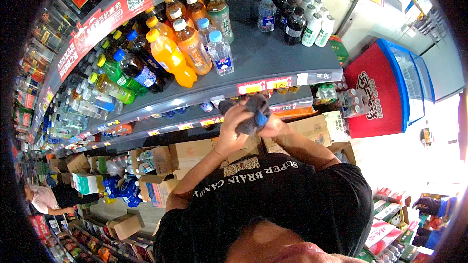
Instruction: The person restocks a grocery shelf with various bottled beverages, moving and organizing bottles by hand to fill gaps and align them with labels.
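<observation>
A dark grey cloth point(252, 111), blurred and bunched, is held in front of my chest, close to the shelf edge. My left hand point(234, 126) grips it from the left, with fingers curled over it. Against its right side is my right hand point(272, 126), closed around the part by a blue patch point(260, 119). Whether the blue belongs to the cloth or to something wrapped in it, I cannot tell. Beyond my hands, the upper shelf point(252, 58) bears an orange soda bottle point(172, 58), a clear water bottle point(221, 54) with a blue cap and several white bottles point(312, 29).
Below the shelf edge point(219, 96) run lower shelves, with cardboard boxes point(193, 153) under them. A red-and-blue chest freezer point(380, 87) stands at the right. Another person point(47, 199) is at the far left. An open carton point(125, 224) lies on the floor behind.
</observation>
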A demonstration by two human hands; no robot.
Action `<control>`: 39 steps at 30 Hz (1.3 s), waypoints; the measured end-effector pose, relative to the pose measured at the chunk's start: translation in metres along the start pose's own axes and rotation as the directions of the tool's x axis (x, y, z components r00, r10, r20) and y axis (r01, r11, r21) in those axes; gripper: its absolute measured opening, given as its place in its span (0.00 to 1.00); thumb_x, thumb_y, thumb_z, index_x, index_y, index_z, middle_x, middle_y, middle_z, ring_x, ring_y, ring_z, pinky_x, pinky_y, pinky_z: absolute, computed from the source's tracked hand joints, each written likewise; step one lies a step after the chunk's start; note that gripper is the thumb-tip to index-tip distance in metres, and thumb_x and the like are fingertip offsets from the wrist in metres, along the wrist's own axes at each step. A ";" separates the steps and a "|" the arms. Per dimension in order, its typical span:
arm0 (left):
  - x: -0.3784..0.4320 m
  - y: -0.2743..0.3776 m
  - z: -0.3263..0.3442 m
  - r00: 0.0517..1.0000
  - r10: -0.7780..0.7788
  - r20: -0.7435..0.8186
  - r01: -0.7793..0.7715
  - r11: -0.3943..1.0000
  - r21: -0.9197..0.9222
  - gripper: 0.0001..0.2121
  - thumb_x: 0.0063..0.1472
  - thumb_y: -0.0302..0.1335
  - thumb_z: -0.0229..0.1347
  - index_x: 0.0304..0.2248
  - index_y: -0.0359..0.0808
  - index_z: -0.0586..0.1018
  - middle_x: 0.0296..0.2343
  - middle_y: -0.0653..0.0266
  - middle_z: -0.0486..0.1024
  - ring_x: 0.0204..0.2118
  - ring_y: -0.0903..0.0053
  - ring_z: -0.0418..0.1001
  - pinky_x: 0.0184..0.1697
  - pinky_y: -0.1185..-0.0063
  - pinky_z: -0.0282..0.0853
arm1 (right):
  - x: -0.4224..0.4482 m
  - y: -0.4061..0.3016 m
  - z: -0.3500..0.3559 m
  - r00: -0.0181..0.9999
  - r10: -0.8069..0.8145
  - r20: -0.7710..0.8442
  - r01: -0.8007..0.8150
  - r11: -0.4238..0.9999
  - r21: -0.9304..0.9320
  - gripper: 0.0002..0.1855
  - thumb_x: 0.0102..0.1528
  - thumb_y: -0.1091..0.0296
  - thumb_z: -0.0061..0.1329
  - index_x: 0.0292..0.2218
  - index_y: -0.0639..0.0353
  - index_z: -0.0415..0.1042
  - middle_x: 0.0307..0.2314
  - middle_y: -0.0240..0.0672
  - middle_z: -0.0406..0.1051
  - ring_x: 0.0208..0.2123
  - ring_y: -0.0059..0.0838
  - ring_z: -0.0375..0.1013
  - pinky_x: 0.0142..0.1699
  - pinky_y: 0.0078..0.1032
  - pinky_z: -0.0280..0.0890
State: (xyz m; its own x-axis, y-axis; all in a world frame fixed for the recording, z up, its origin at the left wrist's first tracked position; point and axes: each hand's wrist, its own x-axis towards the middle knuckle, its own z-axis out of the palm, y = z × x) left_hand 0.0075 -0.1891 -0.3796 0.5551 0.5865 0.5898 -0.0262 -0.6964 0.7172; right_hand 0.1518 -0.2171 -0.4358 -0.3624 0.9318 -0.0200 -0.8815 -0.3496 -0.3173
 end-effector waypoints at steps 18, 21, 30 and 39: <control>0.032 -0.132 -0.131 0.855 -0.006 -0.519 0.341 0.760 0.553 0.07 0.43 0.15 0.45 0.22 0.36 0.70 0.23 0.61 0.69 0.27 0.66 0.67 0.31 0.74 0.63 | 0.162 -0.171 -0.015 0.820 -0.568 -0.069 -0.540 -0.728 -0.422 0.24 0.47 0.50 0.41 0.38 0.62 0.68 0.39 0.44 0.66 0.46 0.40 0.60 0.50 0.33 0.54; 0.043 -0.148 -0.139 0.872 -0.025 -0.488 0.365 0.697 0.617 0.05 0.44 0.18 0.46 0.22 0.36 0.70 0.20 0.61 0.69 0.24 0.64 0.68 0.27 0.72 0.64 | 0.184 -0.188 -0.007 0.835 -0.532 -0.145 -0.541 -0.743 -0.394 0.16 0.47 0.62 0.40 0.35 0.63 0.70 0.37 0.44 0.67 0.42 0.42 0.64 0.46 0.32 0.58; 0.044 -0.165 -0.128 0.896 0.080 -0.438 0.353 0.472 0.808 0.02 0.46 0.25 0.45 0.21 0.38 0.69 0.18 0.63 0.68 0.21 0.65 0.67 0.24 0.69 0.62 | 0.244 -0.231 -0.035 0.628 -0.773 -0.091 -0.726 -0.540 -0.427 0.12 0.47 0.67 0.40 0.32 0.56 0.72 0.34 0.39 0.70 0.39 0.37 0.68 0.41 0.29 0.63; 0.051 -0.165 -0.123 0.911 0.057 -0.409 0.355 0.398 0.846 0.03 0.46 0.26 0.44 0.22 0.39 0.69 0.19 0.64 0.67 0.23 0.66 0.66 0.25 0.70 0.59 | 0.292 -0.275 -0.097 0.757 -0.649 0.074 -0.577 -0.718 -0.390 0.18 0.48 0.64 0.38 0.42 0.56 0.64 0.44 0.39 0.60 0.46 0.37 0.59 0.48 0.32 0.56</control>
State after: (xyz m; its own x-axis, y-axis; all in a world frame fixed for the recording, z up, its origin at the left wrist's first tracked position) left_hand -0.0624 0.0069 -0.4220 0.1645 0.6636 0.7298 0.8900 -0.4188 0.1802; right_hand 0.3173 0.1605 -0.4460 0.2755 0.9251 0.2615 0.9597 -0.2489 -0.1306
